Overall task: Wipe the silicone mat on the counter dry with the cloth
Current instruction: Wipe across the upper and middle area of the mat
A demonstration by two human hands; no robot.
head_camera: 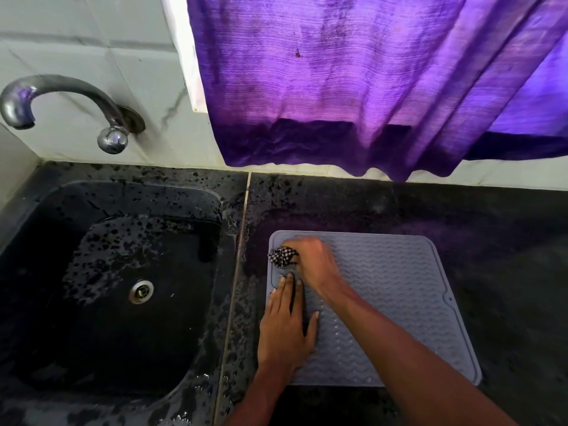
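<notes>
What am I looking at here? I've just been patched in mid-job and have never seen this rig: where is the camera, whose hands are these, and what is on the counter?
There is no machine here. A single camera worn on a person's head looks forward and down at their two bare hands. A grey silicone mat lies flat on the dark counter, just right of the black sink. The right hand grips a bunched black-and-white checked cloth at the mat's far left corner. The left hand lies flat with straight fingers on the mat's left edge, probably steadying it. A tap sticks out of the tiled wall, and a purple curtain hangs behind the counter.
</notes>
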